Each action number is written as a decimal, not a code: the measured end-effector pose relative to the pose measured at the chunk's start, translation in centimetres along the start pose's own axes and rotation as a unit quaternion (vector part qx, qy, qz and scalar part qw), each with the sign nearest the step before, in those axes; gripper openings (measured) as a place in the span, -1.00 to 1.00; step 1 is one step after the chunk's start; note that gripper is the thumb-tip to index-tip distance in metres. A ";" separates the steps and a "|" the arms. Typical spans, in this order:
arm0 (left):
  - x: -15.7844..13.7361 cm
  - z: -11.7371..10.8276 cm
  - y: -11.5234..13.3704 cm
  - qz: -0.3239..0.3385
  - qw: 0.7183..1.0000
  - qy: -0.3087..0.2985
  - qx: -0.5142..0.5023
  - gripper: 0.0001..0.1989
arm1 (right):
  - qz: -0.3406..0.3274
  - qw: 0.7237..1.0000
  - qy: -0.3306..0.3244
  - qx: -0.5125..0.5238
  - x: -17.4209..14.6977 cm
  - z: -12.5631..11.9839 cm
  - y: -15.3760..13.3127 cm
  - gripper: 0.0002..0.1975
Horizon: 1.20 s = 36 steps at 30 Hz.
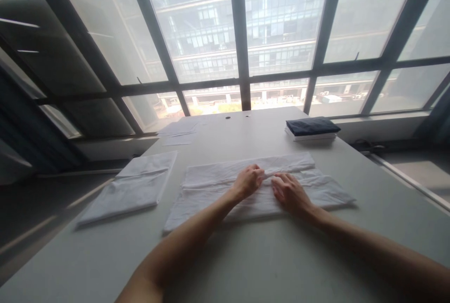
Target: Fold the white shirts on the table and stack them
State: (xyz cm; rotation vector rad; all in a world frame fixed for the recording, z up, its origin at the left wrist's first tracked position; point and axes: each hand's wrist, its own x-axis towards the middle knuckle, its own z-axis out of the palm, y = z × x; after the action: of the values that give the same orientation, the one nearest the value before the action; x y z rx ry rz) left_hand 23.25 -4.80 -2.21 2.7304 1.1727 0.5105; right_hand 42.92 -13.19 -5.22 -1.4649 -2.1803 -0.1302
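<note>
On the pale counter (246,265), close to the person, a white cloth (214,185) is lying flat, partly folded into a long band that is running from left to right. Both hands are resting on its middle, very near to each other. The left hand (248,181) is curling its fingers and is pinching a fold of the white cloth at the upper edge. The right hand (290,193) is lying just beside it with the fingers stretched and spread, pressing flat on the cloth and holding nothing. To the left of this cloth, a second folded white cloth (131,188) is lying apart from it, near the counter edge. Farther back on the right, a dark folded cloth (312,126) is sitting on top of a thin white stack (311,137). Some papers (177,133) are lying at the far left side, below the big window (242,35).
</note>
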 end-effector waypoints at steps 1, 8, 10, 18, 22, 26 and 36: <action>0.7 0.7 0.0 -0.006 1.000 -0.004 0.002 -0.79 | -0.007 1.000 -0.015 0.015 0.0 0.0 0.2 -0.75; 1.0 2.0 0.0 -0.007 1.000 0.004 -0.003 -0.75 | -0.013 0.998 -0.044 0.037 0.0 0.1 1.0 -0.68; 0.8 1.9 0.1 0.002 1.000 0.021 -0.005 -0.75 | -0.013 0.998 -0.049 0.038 0.0 0.0 0.9 -0.67; 0.6 2.4 -0.3 0.026 0.999 0.045 -0.003 -0.80 | 0.005 0.998 -0.019 0.053 0.0 -0.3 0.8 -0.67; -0.2 2.9 -0.7 0.029 0.999 0.009 0.025 -0.62 | 0.030 0.999 0.014 0.018 0.3 0.0 2.6 -0.61; -0.3 3.1 -1.2 0.018 0.996 -0.074 0.039 -0.44 | 0.072 0.996 -0.037 -0.047 0.8 0.7 5.8 -0.47; -6.0 -2.5 -11.4 -0.207 0.969 -0.115 0.072 -0.37 | 0.100 0.985 -0.126 -0.069 0.8 1.6 7.9 -0.39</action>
State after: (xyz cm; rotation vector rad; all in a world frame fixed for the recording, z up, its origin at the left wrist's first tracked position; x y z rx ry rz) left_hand 10.76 -1.25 -4.21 2.4551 1.7036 0.0557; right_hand 49.15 -8.70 -7.74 -1.8566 -2.2395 -0.0273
